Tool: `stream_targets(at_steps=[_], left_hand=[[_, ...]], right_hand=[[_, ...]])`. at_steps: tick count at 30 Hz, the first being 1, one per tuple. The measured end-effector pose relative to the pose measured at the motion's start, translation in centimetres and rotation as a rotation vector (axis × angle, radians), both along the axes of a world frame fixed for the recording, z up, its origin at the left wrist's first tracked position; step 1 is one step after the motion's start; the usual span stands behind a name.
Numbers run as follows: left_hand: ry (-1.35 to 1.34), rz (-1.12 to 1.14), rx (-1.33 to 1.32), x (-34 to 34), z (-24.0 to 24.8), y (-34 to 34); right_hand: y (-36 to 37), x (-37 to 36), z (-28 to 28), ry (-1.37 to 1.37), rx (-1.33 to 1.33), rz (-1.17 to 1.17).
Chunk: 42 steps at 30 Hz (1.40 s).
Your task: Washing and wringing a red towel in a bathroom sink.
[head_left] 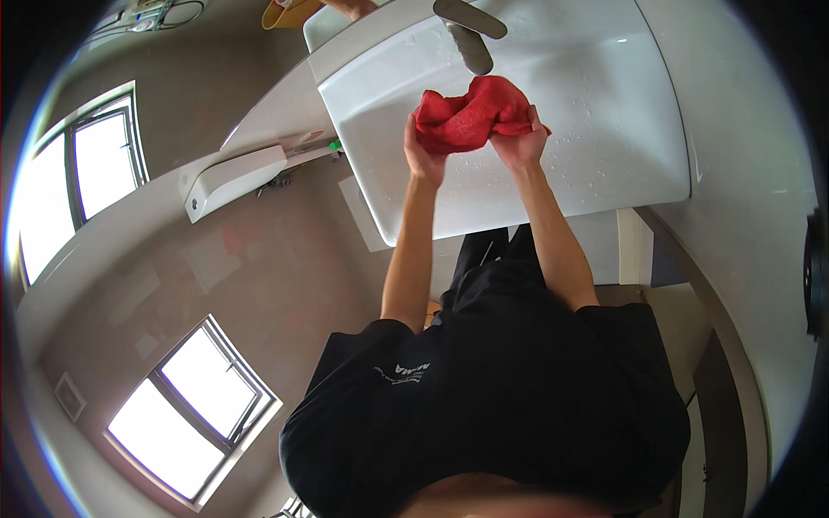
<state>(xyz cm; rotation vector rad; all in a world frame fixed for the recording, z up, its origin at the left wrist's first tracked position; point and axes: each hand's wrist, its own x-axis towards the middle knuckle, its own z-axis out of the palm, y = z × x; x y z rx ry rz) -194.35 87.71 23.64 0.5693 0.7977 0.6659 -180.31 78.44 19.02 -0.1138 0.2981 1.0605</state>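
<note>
A crumpled red cloth (473,114) is bunched between my two hands, just below the tap (471,34) and over the white sink (604,164). My left hand (425,155) has its fingers closed round the cloth's left side. On the right side, my right hand (521,142) grips the cloth, its thumb resting on the edge and some fingers hidden beneath the fabric. Both forearms reach forward over the front rim. Water drops dot the basin. No stream from the tap can be made out.
To the left, a long white box-shaped fixture (237,181) is fixed to the wall, with a small green item (335,146) near its end. Part of another hand (350,7) and a yellow object (291,14) show at the top edge. Windows (194,410) are at far left.
</note>
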Motion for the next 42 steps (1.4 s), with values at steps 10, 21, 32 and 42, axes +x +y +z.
stream_targets(at_steps=[10,21,32,42], left_hand=[[0.478,-0.314,2.059,11.9,11.1,6.8],[0.798,-0.970,2.498,16.7,10.6,11.3],[0.855,0.242,1.031,3.8,-2.7,-2.8],[-0.469,0.212,-0.312,7.2,-5.0,0.8]], right_hand=[[1.2,2.6,-0.3,0.060,0.173,0.014],[1.5,4.2,-0.2,-0.032,-0.012,0.074],[2.0,2.9,-0.5,-0.119,-0.011,0.263],[1.2,3.5,0.3,-0.103,-0.061,0.116]])
